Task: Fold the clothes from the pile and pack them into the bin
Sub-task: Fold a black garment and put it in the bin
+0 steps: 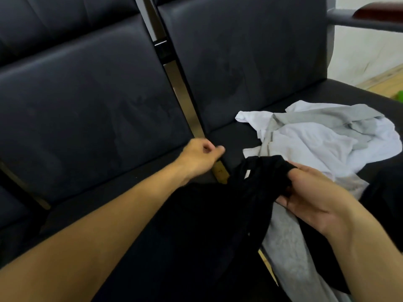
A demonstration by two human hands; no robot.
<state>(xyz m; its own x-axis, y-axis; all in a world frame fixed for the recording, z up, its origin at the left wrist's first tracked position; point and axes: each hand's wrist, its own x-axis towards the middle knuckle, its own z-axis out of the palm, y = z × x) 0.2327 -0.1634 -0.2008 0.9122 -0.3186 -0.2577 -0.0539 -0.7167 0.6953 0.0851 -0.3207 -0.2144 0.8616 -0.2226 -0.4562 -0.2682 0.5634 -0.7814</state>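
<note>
My right hand (309, 192) grips a bunched part of a black garment (218, 214), which hangs down and to the left over the dark sofa seat. A small white label shows near its top. My left hand (201, 156) hovers over the gap between the two seats, blurred, with its fingers curled and nothing visible in them. To the right lies the pile of clothes (316, 138), white and grey pieces crumpled together on the right-hand seat. A light grey garment (285, 238) trails from the pile down past my right wrist. No bin is in view.
The black leather sofa (87, 94) has two back cushions split by a shiny metal strip (181, 88). An armrest (370, 16) sticks out at the top right, with a wooden floor (383, 79) and something green beyond it.
</note>
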